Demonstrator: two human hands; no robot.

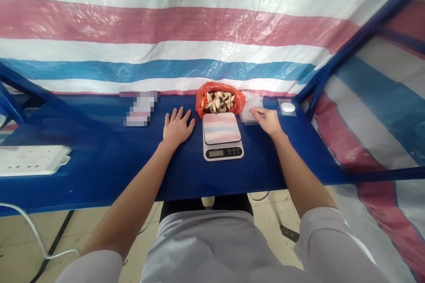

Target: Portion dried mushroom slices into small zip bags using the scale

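My left hand [178, 127] lies flat on the blue tabletop with its fingers spread, holding nothing. At the other side, my right hand [268, 121] has its thumb and fingers pinched on the clear plastic bags [249, 106], which lie in a small stack. Between the hands stands a digital kitchen scale [222, 129] with a shiny platform and nothing on it; its display looks blank. Just behind the scale, touching or nearly so, sits an open red plastic bag [200, 100] full of pale, dried-looking slices [219, 101].
A small clear packet with a white round object [287, 107] lies at the right. A pixelated item [142, 109] rests at the back left. The white power strip [33, 160] occupies the left, its cable hanging below. Striped sheeting [186, 26] and a blue frame [345, 39] enclose the table.
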